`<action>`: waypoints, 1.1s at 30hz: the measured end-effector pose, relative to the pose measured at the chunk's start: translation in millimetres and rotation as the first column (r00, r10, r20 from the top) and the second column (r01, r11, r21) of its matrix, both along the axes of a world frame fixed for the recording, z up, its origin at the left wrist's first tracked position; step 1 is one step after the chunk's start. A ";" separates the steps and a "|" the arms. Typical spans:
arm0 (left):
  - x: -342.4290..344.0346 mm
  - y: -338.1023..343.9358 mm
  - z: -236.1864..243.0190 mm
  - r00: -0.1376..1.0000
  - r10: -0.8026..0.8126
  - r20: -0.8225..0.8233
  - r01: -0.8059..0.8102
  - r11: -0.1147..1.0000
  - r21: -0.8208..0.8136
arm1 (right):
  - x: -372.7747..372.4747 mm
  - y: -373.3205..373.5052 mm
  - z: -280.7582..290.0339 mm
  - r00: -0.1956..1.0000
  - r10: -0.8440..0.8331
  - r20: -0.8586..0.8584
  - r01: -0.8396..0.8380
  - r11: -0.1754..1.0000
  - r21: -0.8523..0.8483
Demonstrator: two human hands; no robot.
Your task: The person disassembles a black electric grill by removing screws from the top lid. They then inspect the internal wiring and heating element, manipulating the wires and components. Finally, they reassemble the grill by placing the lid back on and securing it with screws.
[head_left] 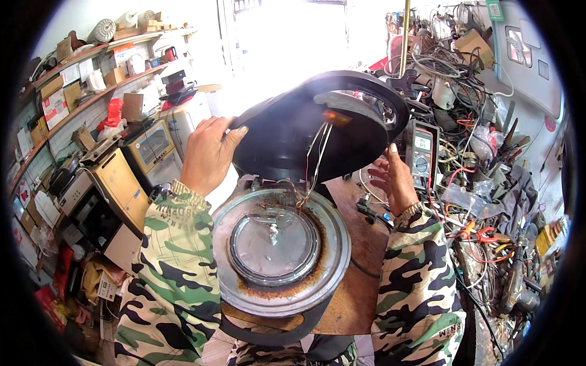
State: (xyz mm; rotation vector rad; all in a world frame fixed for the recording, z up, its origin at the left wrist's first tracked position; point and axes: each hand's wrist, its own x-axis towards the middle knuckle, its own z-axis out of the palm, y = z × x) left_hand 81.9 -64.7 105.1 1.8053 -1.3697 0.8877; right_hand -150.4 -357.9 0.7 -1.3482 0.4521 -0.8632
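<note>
A round black cover (278, 146) with a loop handle is tilted up in front of me. My left hand (210, 149) grips its left edge, thumb on the near side. By the cover's right edge is my right hand (395, 183), fingers apart, thumb tip at or very near the rim; I cannot tell whether it touches. Below lies a round metal pan base (281, 299), with a rust-brown ring around its raised centre disc (274, 256). Thin wires (317, 158) hang from inside the cover, near a small glowing orange light, down to the base's far side.
The base rests on a brown worktop (354, 299). Right of it stand a multimeter (422, 152), orange-handled pliers (479, 233) and a heap of cables and tools. Shelves (91, 58) with boxes and small ovens (149, 146) line the left. A bright opening lies ahead.
</note>
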 end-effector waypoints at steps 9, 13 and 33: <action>18.6 3.4 -10.1 0.993 0.065 -0.102 -0.070 0.996 -0.050 | 42.5 -9.6 12.0 0.984 -0.045 0.174 0.057 0.997 -0.061; 26.6 -5.2 -21.1 0.981 -0.002 -0.196 -0.015 0.996 -0.083 | 37.8 -10.8 13.1 0.978 -0.163 0.130 0.167 0.986 -0.019; 27.1 8.9 5.8 0.965 -0.107 -0.238 0.141 0.981 0.131 | 41.7 2.1 11.8 0.957 -0.190 0.222 0.208 0.976 -0.062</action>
